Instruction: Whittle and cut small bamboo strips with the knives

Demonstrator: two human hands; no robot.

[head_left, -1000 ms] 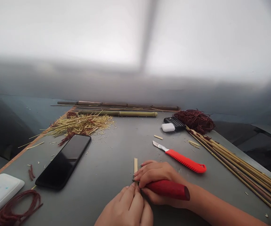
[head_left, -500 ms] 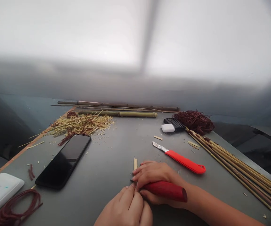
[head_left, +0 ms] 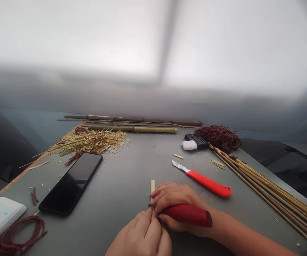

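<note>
At the front middle of the table, my left hand [head_left: 144, 233] is closed on the near end of a pale bamboo strip [head_left: 152, 186], which points away from me. My right hand [head_left: 178, 199] wraps round the dark red handle of a knife [head_left: 189, 215]. Only a dark bit of its blade shows, lying across the strip right by my left thumb and fingertips. The fingers of both hands touch or nearly touch there, hiding most of the blade and the strip's near part. Beyond my right hand lies a red-handled cutter [head_left: 209, 183], its blade toward the upper left.
On the left are a black phone [head_left: 72, 183], a white device with a display [head_left: 4, 217], coiled brown cord [head_left: 22, 234] and bamboo shavings [head_left: 94, 140]. Bamboo poles [head_left: 134, 129] lie at the back. Thin canes [head_left: 265, 188], a white case [head_left: 189, 145] and a cord bundle [head_left: 220, 138] are right.
My hands stay almost in place, with the knife handle shifted slightly left since the first frame. The whole view has drifted a little. Both grips look the same.
</note>
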